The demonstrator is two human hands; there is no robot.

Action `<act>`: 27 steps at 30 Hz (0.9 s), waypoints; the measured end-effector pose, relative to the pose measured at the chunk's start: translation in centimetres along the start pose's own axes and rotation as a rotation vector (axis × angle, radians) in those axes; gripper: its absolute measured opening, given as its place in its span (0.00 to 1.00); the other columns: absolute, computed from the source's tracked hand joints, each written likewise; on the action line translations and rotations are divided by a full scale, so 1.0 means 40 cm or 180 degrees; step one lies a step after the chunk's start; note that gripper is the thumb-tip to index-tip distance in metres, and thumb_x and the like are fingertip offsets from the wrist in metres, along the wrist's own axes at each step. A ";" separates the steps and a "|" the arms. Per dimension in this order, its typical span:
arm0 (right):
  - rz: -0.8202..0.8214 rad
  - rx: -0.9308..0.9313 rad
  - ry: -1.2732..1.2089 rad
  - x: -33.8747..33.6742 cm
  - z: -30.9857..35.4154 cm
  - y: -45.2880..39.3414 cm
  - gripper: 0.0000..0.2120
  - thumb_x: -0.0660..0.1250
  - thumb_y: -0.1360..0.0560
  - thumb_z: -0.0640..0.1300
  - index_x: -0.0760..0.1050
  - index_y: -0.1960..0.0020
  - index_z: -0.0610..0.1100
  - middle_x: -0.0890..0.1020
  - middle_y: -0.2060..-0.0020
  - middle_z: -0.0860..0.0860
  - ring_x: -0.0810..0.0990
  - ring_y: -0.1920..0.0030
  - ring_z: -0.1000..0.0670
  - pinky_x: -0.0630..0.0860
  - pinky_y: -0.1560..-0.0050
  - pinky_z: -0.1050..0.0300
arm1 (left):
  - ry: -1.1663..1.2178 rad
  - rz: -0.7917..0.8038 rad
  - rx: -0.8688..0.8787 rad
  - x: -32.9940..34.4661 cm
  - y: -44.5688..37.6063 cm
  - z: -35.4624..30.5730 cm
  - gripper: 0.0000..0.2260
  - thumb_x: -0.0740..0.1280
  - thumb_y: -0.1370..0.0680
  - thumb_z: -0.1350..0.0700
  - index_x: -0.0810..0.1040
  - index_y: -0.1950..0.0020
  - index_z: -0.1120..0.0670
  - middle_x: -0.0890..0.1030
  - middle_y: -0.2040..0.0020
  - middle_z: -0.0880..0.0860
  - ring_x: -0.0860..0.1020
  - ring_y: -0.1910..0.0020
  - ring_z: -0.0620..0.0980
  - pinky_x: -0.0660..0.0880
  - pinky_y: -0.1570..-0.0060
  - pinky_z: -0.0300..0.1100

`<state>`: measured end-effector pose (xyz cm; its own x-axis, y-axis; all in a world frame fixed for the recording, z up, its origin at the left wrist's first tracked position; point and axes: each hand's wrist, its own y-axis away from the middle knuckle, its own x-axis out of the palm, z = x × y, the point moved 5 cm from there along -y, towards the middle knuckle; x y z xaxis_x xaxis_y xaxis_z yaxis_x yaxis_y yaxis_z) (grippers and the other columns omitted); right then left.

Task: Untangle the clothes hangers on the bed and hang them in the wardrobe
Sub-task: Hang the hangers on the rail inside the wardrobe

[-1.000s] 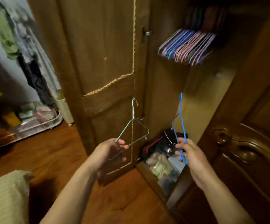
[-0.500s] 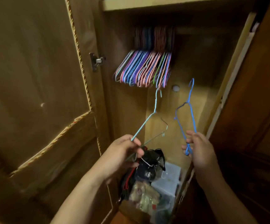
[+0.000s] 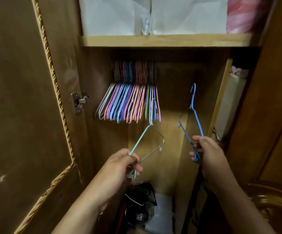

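- Right now your left hand [image 3: 120, 163] pinches a pale teal wire hanger [image 3: 147, 141] by one lower corner, thumb and fingers curled round the thin wire; its hook points up and overlaps the bottom of the hung row.
- Your right hand [image 3: 207, 154] grasps a bright blue wire hanger [image 3: 191, 119] the same way, at a bottom corner, hook upright, seen almost edge-on.
- Both hangers are held up inside the open wardrobe [image 3: 170, 132], side by side and apart from each other.
- Above the teal one, a tight row of hung hangers [image 3: 128, 105] in pink, blue, purple and green fans out under a wooden shelf [image 3: 162, 40].
- White bags [image 3: 120, 16] and a pink bundle [image 3: 243, 14] sit on that shelf.
- Below your hands lies a dark heap [image 3: 140, 203].
- At left stands the open door [image 3: 27, 107], rope-trimmed, with a metal hinge [image 3: 79, 102].
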<state>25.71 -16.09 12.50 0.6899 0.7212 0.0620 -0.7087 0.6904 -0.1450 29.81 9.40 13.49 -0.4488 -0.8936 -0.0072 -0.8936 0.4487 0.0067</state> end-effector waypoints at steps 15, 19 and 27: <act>-0.0049 0.0080 0.0167 0.041 0.025 0.035 0.12 0.54 0.17 0.42 0.77 0.46 0.44 0.72 0.57 0.48 0.76 0.60 0.48 0.71 0.61 0.57 | -0.0159 0.0406 0.0172 -0.089 0.034 -0.086 0.09 0.57 0.19 0.63 0.76 0.51 0.61 0.80 0.62 0.63 0.77 0.59 0.61 0.73 0.59 0.50; -0.0080 0.0047 0.0208 0.029 0.063 0.003 0.12 0.54 0.16 0.42 0.77 0.49 0.46 0.73 0.58 0.49 0.75 0.62 0.48 0.70 0.63 0.57 | -0.0300 0.0441 0.0209 -0.003 -0.032 -0.131 0.08 0.58 0.20 0.60 0.75 0.47 0.59 0.80 0.61 0.58 0.77 0.59 0.56 0.74 0.59 0.51; -0.0263 -0.0195 0.0552 0.038 0.137 -0.101 0.12 0.57 0.18 0.46 0.78 0.54 0.51 0.76 0.59 0.50 0.79 0.61 0.45 0.74 0.56 0.49 | -0.0744 0.0013 0.0555 0.197 -0.362 -0.168 0.06 0.56 0.22 0.50 0.69 0.55 0.50 0.78 0.56 0.56 0.77 0.61 0.55 0.80 0.54 0.57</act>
<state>28.82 -17.45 18.58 0.7642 0.6381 -0.0940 -0.6419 0.7384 -0.2067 39.24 -4.22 20.06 -0.4227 -0.8745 -0.2378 -0.8698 0.4652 -0.1647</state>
